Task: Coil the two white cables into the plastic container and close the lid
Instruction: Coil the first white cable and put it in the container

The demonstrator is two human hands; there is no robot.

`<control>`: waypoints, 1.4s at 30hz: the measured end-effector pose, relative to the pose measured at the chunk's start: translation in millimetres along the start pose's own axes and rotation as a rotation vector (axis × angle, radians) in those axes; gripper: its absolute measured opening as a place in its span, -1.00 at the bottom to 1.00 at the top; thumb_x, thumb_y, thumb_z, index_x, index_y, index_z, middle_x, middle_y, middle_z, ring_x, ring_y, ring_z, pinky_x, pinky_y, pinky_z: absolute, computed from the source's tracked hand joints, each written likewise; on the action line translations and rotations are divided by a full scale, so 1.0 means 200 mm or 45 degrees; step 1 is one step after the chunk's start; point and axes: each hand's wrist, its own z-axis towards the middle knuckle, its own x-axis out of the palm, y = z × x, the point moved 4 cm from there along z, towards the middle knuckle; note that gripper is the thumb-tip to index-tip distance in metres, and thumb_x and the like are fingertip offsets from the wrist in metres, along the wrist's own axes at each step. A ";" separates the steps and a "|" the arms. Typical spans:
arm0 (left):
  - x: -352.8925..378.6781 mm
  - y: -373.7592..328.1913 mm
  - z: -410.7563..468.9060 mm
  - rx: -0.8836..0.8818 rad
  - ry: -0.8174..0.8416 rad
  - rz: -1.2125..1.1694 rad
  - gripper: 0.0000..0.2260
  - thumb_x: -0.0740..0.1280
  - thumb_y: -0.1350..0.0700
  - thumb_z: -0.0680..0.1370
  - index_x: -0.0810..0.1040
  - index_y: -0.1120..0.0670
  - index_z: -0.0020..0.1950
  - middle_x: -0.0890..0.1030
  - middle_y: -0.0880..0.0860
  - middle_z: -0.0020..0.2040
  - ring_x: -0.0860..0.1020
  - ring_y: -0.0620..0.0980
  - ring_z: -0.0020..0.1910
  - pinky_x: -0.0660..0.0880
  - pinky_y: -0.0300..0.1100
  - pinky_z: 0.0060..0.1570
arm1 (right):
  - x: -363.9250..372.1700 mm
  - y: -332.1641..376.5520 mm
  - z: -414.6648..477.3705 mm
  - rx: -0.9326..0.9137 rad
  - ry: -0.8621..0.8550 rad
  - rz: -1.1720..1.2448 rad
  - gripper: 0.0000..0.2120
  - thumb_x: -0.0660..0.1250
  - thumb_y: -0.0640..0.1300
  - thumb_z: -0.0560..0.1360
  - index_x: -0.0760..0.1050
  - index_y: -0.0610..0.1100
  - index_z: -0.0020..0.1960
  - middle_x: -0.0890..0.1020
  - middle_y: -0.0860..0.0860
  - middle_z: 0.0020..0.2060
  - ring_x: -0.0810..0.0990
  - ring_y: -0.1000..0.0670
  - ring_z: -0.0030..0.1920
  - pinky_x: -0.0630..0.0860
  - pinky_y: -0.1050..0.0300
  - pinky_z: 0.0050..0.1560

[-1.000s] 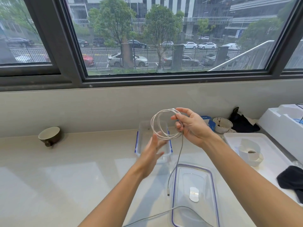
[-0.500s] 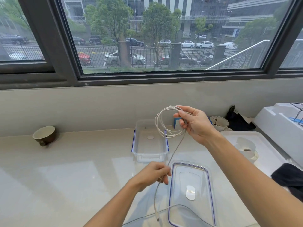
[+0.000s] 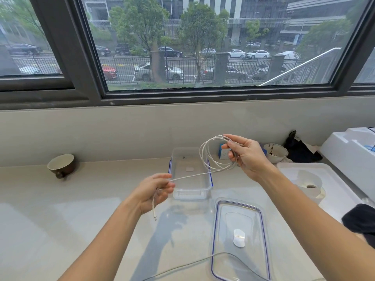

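The first white cable (image 3: 205,159) is thin and partly wound into several loose loops that hang in the air above the far right corner of the clear plastic container (image 3: 190,191). The right hand (image 3: 246,154) is closed on the right side of those loops, thumb and fingers pinching the strands together. From the bottom of the coil a straight run of the same cable stretches down and left across the open container to the left hand (image 3: 155,189), which pinches it between thumb and forefinger; the short free end hangs below that hand with its plug (image 3: 155,218) just above the countertop (image 3: 60,220). The container stands open with blue clips along its sides and a small pale square on its bottom. Its lid (image 3: 239,238), clear with a blue seal rim, lies flat on the countertop just in front and to the right. The second white cable (image 3: 203,260) lies on the counter near the front edge, curving up over the near end of the lid. A brown cup (image 3: 60,165) sits tipped at the far left by the wall. To the right are a small blue box (image 3: 223,154), a stained white bowl (image 3: 276,152), a white tray (image 3: 332,179) and dark cloth (image 3: 359,222).
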 end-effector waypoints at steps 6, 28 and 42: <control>0.17 -0.15 -0.11 0.066 0.201 -0.387 -0.75 0.07 0.35 0.56 0.50 0.34 0.11 0.66 0.29 -0.06 0.69 0.18 -0.11 0.64 0.00 -0.13 | 0.03 -0.04 0.02 -0.068 -0.004 -0.150 -0.75 0.22 -0.34 0.55 0.54 -0.19 0.17 0.63 -0.09 -0.26 0.45 0.12 -0.49 0.45 0.31 -0.40; 0.50 -0.35 -0.17 1.269 -0.029 1.053 -0.92 0.40 0.14 0.49 0.66 0.08 -0.05 0.48 0.03 0.08 0.52 -0.08 0.10 0.51 -0.21 0.07 | 0.10 0.08 -0.11 0.124 0.545 -0.076 -0.65 0.37 -0.26 0.43 0.54 -0.27 0.21 0.57 -0.18 -0.13 0.44 0.04 -0.34 0.42 0.24 -0.31; 0.48 -0.28 -0.09 0.959 0.102 0.498 -0.74 0.33 0.23 0.53 0.56 0.05 0.21 0.61 0.05 -0.10 0.50 -0.08 -0.48 0.46 -0.27 -0.42 | 0.15 0.09 -0.11 0.114 0.570 0.017 -0.58 0.28 -0.12 0.48 0.46 -0.26 0.29 0.62 -0.15 -0.13 0.43 0.03 -0.35 0.46 0.23 -0.31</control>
